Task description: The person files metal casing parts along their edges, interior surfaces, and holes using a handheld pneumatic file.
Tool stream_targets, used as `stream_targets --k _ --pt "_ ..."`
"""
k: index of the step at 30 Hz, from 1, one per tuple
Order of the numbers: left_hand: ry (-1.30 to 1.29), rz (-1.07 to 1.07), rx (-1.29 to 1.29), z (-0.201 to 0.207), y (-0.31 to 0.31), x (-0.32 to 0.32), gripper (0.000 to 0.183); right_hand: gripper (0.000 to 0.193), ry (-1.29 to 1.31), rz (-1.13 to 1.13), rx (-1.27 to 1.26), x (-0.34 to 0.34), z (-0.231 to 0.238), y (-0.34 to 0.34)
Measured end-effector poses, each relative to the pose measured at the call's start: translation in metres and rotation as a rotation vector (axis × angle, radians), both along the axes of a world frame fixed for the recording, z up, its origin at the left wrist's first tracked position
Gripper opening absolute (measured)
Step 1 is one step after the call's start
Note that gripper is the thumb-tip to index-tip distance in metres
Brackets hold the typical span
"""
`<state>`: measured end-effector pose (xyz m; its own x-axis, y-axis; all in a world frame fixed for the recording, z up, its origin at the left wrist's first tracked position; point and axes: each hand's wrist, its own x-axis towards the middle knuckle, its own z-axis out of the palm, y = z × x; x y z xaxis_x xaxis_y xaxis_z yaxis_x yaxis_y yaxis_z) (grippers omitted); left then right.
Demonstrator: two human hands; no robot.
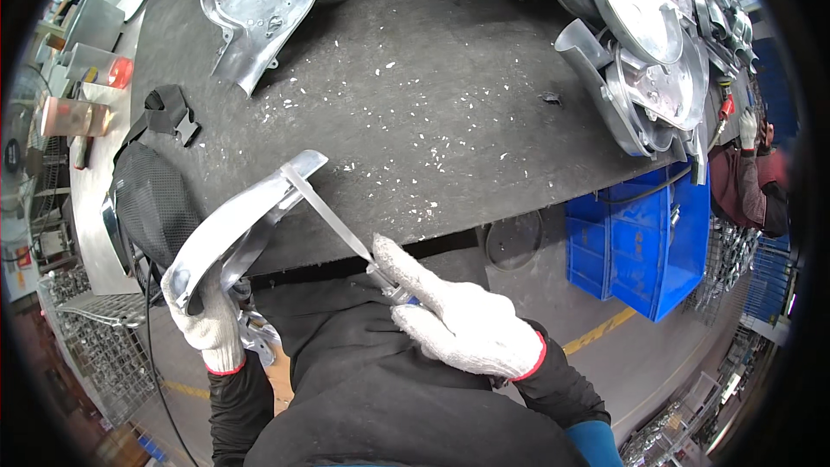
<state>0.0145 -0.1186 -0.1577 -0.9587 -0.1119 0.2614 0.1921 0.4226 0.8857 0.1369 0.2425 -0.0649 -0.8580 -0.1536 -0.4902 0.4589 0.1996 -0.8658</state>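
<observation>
In white knit gloves with red cuffs, both of my hands are closed on things. My left hand grips a curved silver metal casting by its near end, tilted up over the table's front edge. In my right hand is a long flat file with a metallic handle partly hidden by the glove. The file's far tip meets the casting's edge near its upper end; whether it presses there I cannot tell. My right index finger points along the tool.
White chips lie across the dark tabletop. Silver castings sit at the far left, with more piled at the right. A black mesh bag lies left. Blue bins stand below the right edge; another person is far right.
</observation>
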Motion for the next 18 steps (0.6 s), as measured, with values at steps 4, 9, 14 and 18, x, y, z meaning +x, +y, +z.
stream_targets --k 4,9,14,18 --pt "0.016 -0.019 -0.056 0.004 0.004 -0.002 0.047 0.073 0.157 0.016 0.192 0.0 -0.012 0.006" --pt "0.026 0.052 -0.115 0.005 0.01 0.001 0.038 0.073 -0.247 -0.086 -0.432 -0.005 0.003 0.016" --pt "-0.089 -0.138 0.57 0.008 0.002 -0.006 0.03 0.076 -0.395 -0.165 -0.759 -0.014 0.008 0.023" --pt "-0.115 -0.037 0.141 0.009 0.007 -0.001 0.031 0.077 -0.385 -0.179 -0.894 -0.01 0.001 0.021"
